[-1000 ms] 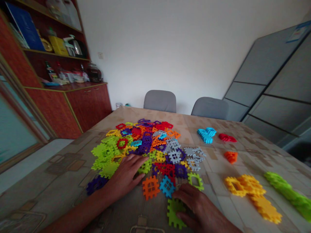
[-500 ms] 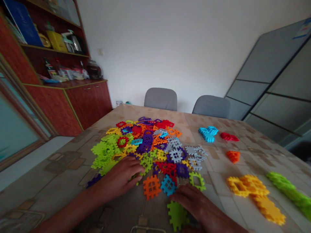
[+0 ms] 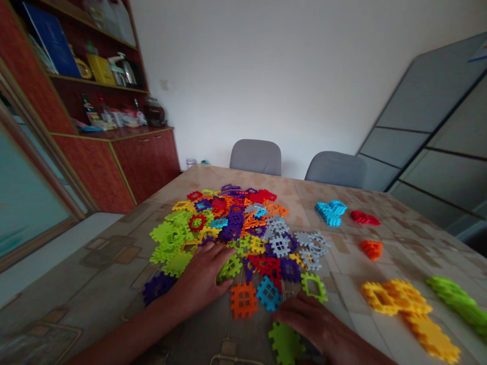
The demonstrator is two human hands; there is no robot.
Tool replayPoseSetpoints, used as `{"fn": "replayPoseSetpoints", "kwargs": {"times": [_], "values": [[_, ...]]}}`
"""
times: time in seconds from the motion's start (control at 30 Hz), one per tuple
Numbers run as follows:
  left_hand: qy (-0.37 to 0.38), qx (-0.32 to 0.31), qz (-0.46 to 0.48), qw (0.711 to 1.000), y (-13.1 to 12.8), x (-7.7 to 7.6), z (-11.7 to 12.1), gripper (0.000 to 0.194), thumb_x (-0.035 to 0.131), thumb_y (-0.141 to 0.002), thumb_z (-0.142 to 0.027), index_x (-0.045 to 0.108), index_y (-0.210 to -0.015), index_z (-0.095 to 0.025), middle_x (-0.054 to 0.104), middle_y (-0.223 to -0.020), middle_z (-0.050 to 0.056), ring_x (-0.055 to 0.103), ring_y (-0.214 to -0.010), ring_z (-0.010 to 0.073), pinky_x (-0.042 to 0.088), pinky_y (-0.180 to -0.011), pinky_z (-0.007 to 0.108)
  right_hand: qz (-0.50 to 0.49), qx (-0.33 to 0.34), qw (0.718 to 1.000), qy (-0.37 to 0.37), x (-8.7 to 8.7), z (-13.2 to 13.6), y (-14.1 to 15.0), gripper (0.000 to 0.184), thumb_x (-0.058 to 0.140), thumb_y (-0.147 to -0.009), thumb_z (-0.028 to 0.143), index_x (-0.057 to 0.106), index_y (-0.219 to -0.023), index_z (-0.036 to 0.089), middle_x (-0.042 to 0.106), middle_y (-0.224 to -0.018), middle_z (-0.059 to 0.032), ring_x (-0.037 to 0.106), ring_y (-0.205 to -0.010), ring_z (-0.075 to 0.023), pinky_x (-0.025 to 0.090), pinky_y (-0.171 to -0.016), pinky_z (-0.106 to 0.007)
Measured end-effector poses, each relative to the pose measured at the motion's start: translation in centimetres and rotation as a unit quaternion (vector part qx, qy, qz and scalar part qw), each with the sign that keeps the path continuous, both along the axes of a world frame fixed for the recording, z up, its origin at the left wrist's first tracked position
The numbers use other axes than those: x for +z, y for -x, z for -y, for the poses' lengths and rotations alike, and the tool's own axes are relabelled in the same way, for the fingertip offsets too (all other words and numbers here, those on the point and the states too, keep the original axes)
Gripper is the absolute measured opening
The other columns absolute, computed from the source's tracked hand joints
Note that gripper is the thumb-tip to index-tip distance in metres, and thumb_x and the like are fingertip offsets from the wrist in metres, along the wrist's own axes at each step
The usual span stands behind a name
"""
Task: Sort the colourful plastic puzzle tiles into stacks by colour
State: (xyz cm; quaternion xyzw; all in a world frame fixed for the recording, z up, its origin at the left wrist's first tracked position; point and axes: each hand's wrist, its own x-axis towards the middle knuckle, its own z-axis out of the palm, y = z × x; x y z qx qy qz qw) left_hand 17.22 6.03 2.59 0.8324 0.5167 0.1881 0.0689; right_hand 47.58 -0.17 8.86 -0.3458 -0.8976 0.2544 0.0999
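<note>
A heap of flat interlocking plastic tiles (image 3: 236, 228) in green, purple, orange, red, grey and blue covers the middle of the table (image 3: 114, 263). My left hand (image 3: 201, 274) lies flat on the heap's near edge, fingers stretched over a green tile (image 3: 230, 266). My right hand (image 3: 312, 319) rests palm down beside a loose green tile (image 3: 285, 344) at the front edge, fingers loosely spread, holding nothing. An orange tile (image 3: 243, 300) and a blue tile (image 3: 268, 293) lie between the hands.
Sorted stacks sit at the right: blue (image 3: 330, 212), red (image 3: 364, 218), orange (image 3: 372, 249), yellow (image 3: 411, 309), green (image 3: 458, 301). Two grey chairs (image 3: 255, 156) stand behind the table. A red-brown cabinet (image 3: 114, 152) with shelves is at the left.
The view has shifted slightly. My left hand slid a little forward over the green tile. My right hand stays near the loose green tile.
</note>
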Motion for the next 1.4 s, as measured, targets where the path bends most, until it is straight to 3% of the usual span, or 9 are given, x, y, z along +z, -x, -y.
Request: {"fn": "replayPoseSetpoints", "kwargs": {"times": [0.17,0.3,0.37,0.47,0.6,0.77,0.97,1.23,1.4], "values": [[0.006,0.001,0.085,0.996,0.6,1.2,0.5,0.068,0.064,-0.08,-0.02,0.046,-0.145,-0.026,0.058,-0.14,0.008,0.053,-0.129,0.0291,0.043,-0.11,0.046,-0.001,-0.011,1.0,0.01,0.0,0.0,-0.1,0.053,0.071,-0.09,0.04,0.058,-0.141,0.034,0.069,-0.133,-0.0052,0.063,-0.12,-0.0287,0.05,-0.103,-0.04],[0.054,0.025,0.254,0.965,0.8,3.2,0.7,0.06,0.062,-0.087,-0.036,0.045,-0.144,-0.028,0.064,-0.128,0.006,0.063,-0.117,0.0262,0.051,-0.101,0.041,-0.002,-0.006,1.0,-0.008,-0.2,0.2,-0.2,0.05,0.068,-0.092,0.039,0.057,-0.141,0.034,0.068,-0.132,-0.0047,0.063,-0.119,-0.0281,0.051,-0.103,-0.039],[0.062,0.042,0.273,0.959,1.3,4.0,0.7,0.058,0.06,-0.088,-0.04,0.047,-0.143,-0.027,0.066,-0.126,0.007,0.064,-0.115,0.027,0.053,-0.098,0.041,-0.005,-0.003,1.0,-0.015,-0.1,0.2,-0.1,0.048,0.066,-0.093,0.041,0.058,-0.14,0.033,0.069,-0.131,-0.0051,0.063,-0.118,-0.0281,0.052,-0.101,-0.039],[0.064,0.01,0.188,0.98,2.5,4.2,0.8,0.059,0.062,-0.087,-0.033,0.048,-0.144,-0.029,0.061,-0.139,0.008,0.059,-0.126,0.0296,0.049,-0.105,0.045,-0.004,-0.002,1.0,-0.017,0.1,0.2,-0.1,0.046,0.066,-0.094,0.04,0.059,-0.138,0.031,0.07,-0.13,-0.0064,0.064,-0.117,-0.0288,0.053,-0.1,-0.04],[0.096,-0.057,-0.009,0.994,4.1,2.5,1.7,0.072,0.068,-0.084,-0.023,0.043,-0.15,-0.038,0.046,-0.156,0.005,0.042,-0.143,0.0343,0.04,-0.115,0.053,-0.01,-0.007,1.0,-0.017,0.0,0.3,-0.1,0.045,0.064,-0.095,0.037,0.058,-0.139,0.034,0.07,-0.13,-0.0054,0.064,-0.118,-0.0291,0.053,-0.1,-0.041],[0.093,-0.028,-0.106,0.99,3.3,1.2,2.2,0.079,0.068,-0.082,-0.017,0.04,-0.154,-0.03,0.047,-0.155,0.013,0.045,-0.141,0.0378,0.042,-0.112,0.057,-0.013,-0.006,1.0,-0.019,-0.2,0.3,-0.3,0.049,0.066,-0.094,0.035,0.055,-0.141,0.036,0.069,-0.132,-0.0038,0.064,-0.119,-0.029,0.053,-0.1,-0.041],[0.106,0.011,-0.144,0.984,1.5,2.3,2.1,0.075,0.07,-0.082,-0.021,0.043,-0.153,-0.023,0.049,-0.151,0.019,0.05,-0.137,0.04,0.046,-0.109,0.055,0.016,-0.048,0.998,-0.031,-1.3,0.3,-0.3,0.069,0.084,-0.078,0.024,0.056,-0.141,0.028,0.066,-0.135,-0.008,0.061,-0.122,-0.0291,0.05,-0.104,-0.036],[0.093,-0.034,-0.069,0.993,3.9,0.1,2.4,0.086,0.069,-0.081,-0.015,0.034,-0.156,-0.037,0.039,-0.161,0.007,0.038,-0.146,0.0349,0.043,-0.113,0.052,0.028,-0.049,0.998,-0.041,-1.9,0.1,-0.3,0.066,0.082,-0.079,0.028,0.056,-0.141,0.028,0.066,-0.135,-0.0086,0.062,-0.121,-0.0299,0.051,-0.101,-0.037],[0.09,-0.009,-0.082,0.992,4.3,0.8,1.9,0.092,0.074,-0.077,-0.019,0.032,-0.157,-0.035,0.033,-0.163,0.01,0.036,-0.146,0.0364,0.042,-0.112,0.054,0.025,-0.052,0.998,-0.035,-1.7,0.0,-0.5,0.062,0.078,-0.082,0.029,0.056,-0.14,0.029,0.066,-0.134,-0.008,0.062,-0.12,-0.0293,0.051,-0.101,-0.038]]}}
